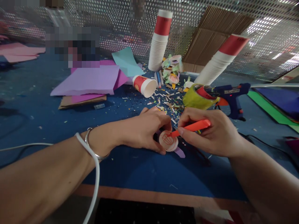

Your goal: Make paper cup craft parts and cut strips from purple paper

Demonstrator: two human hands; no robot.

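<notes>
A small round white paper disc [168, 142] with orange-red lines drawn on it lies near the middle of the blue table. A purple paper tab [179, 152] sticks out from under its lower right side. My left hand [151, 129] grips the disc's left edge between thumb and fingers. An orange-red marker [196, 126] is pinched in my right hand [207, 132], its tip touching the upper part of the disc.
Paper scraps lie on the table [149, 174] beyond my hands. Further back are purple sheets [91, 79], a tipped paper cup [144, 86], tall cup stacks [160, 40], and a blue glue gun [233, 95] beside a yellow-wrapped cup [198, 98]. Cables cross both sides.
</notes>
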